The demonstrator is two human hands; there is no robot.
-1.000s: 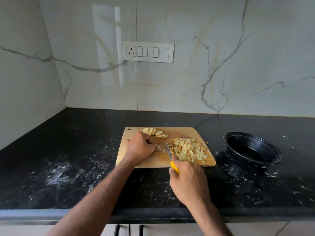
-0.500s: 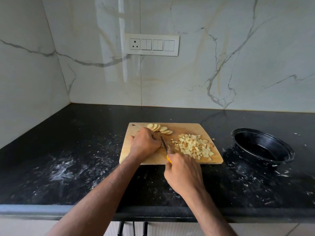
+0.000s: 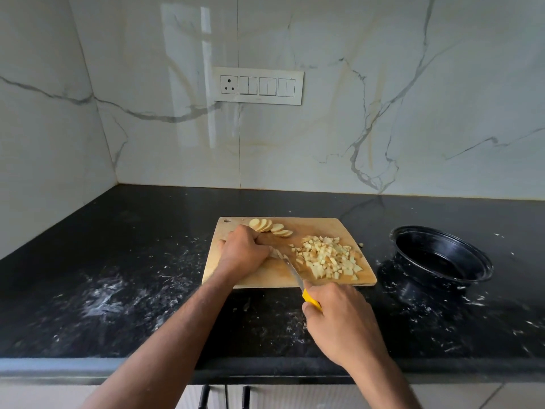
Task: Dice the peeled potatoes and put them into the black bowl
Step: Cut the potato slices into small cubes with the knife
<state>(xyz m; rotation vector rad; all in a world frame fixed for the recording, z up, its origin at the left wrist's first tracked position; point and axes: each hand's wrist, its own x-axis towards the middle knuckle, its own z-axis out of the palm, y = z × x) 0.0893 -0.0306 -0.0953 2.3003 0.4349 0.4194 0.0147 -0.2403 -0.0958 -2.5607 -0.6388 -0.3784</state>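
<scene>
Step in hand: dicing potato strips (image 3: 278,254) on cutting board (image 3: 262,276). Advised: short even cuts, knuckles guarding. Left hand (image 3: 243,255): fingers curled, pinning strips. Right hand (image 3: 339,320): fingers wrapped round knife (image 3: 295,274). Diced pile (image 3: 327,256) beside blade; slices (image 3: 271,227) behind; black bowl (image 3: 442,255) on desk, right, unfilled.

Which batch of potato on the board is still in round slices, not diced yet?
The fanned row of slices along the board's far edge, just beyond the left hand. The pile on the right side is already small cubes.
</scene>
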